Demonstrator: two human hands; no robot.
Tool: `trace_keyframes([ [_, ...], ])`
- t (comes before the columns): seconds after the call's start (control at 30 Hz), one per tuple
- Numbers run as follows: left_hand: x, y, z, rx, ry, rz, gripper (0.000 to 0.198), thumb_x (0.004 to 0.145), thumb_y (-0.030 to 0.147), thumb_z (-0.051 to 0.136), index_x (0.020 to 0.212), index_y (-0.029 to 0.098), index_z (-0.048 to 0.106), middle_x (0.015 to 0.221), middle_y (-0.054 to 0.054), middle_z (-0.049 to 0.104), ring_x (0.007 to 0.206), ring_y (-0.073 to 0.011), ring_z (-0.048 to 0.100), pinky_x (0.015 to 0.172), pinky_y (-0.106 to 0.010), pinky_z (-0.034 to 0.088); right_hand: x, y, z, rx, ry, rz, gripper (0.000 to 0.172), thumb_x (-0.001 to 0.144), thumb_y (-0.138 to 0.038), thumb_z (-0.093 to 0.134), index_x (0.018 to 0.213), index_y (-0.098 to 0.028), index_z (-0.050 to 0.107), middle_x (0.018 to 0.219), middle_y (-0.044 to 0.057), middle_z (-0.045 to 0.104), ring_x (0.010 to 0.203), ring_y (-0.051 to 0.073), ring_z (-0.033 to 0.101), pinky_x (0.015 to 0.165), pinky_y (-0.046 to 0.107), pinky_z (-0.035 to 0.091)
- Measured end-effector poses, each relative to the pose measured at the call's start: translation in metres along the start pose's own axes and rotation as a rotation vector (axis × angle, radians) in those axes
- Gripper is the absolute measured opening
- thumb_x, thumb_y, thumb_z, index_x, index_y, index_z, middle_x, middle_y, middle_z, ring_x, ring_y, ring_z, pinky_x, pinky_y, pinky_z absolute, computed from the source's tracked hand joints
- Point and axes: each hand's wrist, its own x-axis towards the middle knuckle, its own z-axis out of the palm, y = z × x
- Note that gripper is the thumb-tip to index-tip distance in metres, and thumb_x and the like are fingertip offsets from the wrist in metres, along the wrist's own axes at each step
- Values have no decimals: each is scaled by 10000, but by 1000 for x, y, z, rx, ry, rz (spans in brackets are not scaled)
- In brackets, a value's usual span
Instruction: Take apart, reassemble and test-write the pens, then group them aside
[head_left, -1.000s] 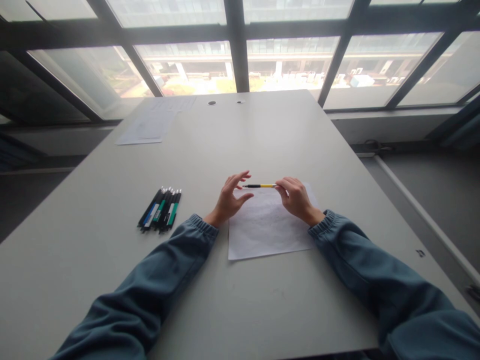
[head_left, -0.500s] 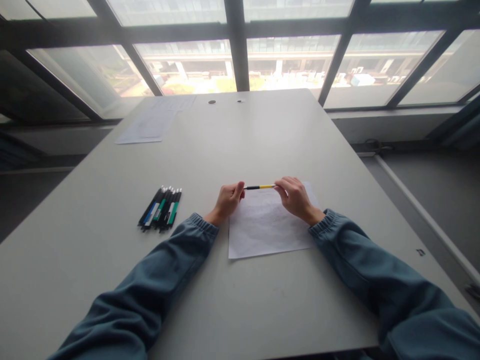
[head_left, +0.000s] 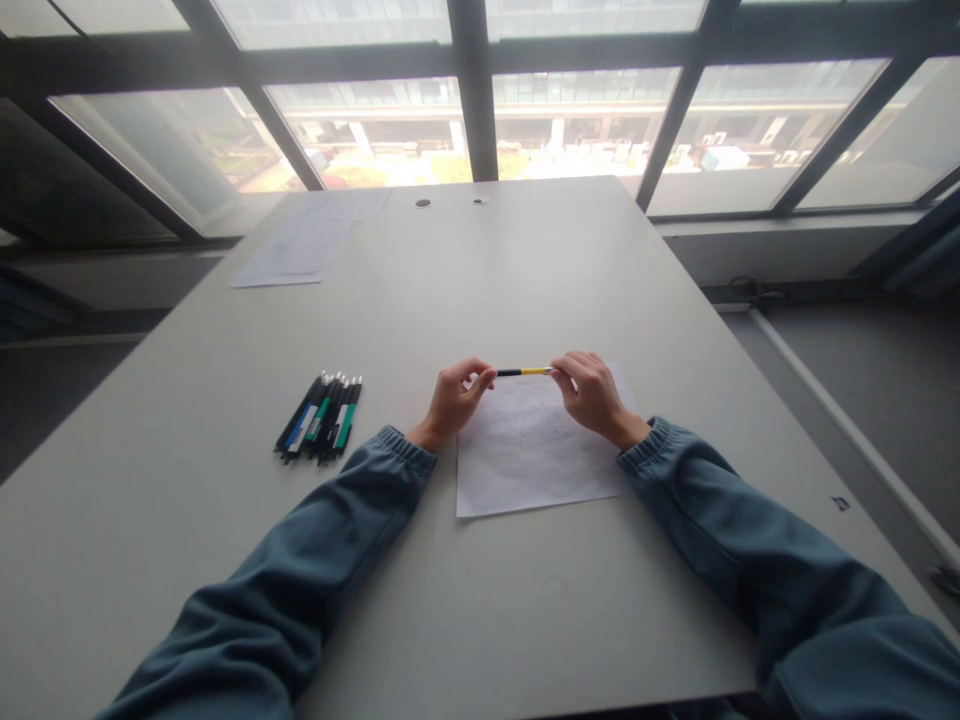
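A yellow and black pen (head_left: 523, 372) is held level between both hands, just above a white sheet of paper (head_left: 529, 462) that lies on the grey table (head_left: 480, 590). My left hand (head_left: 454, 398) pinches the pen's black left end with curled fingers. My right hand (head_left: 591, 392) is closed on its yellow right end. Both forearms in blue-grey sleeves rest on the table.
Several pens (head_left: 321, 418) with black, blue and green barrels lie in a bunch to the left. More printed sheets (head_left: 296, 250) lie at the far left corner. Two round cable holes (head_left: 450, 202) mark the far edge below the windows.
My left hand, open with spread fingers a second ago, has closed on the pen's left end. My right hand has kept its grip and hardly moved.
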Motion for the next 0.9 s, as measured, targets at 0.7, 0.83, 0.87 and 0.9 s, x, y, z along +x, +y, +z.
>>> trace_keyframes([
  [0.7, -4, -6, -6, -22, 41, 188, 219, 912, 385, 700, 816, 189, 717, 796, -50, 712, 750, -166, 657, 726, -306, 515, -5, -2, -7, 184, -252, 164, 309, 1007, -316, 469, 861, -184, 706, 622, 12, 598, 548, 139, 462, 593, 282, 308],
  [0.83, -5, -4, -5, 45, 83, 137, 253, 915, 435, 683, 844, 195, 713, 810, -52, 729, 773, -177, 669, 765, -315, 521, -3, -7, -3, 536, -133, 312, 253, 967, -372, 565, 1016, -197, 740, 603, -19, 566, 527, 121, 423, 545, 266, 309],
  [0.87, -5, -3, -5, 58, 85, 116, 266, 918, 451, 674, 848, 197, 712, 808, -52, 734, 776, -181, 672, 778, -320, 523, -2, -8, -2, 651, -89, 362, 250, 945, -391, 605, 1023, -196, 741, 592, -25, 552, 525, 119, 418, 534, 262, 310],
  [0.9, -6, -2, -5, 66, 77, 99, 283, 923, 466, 662, 840, 200, 712, 801, -50, 737, 778, -185, 674, 791, -325, 523, -1, -9, -2, 768, -47, 408, 253, 920, -409, 645, 1010, -193, 742, 581, -30, 537, 529, 119, 417, 526, 260, 315],
])
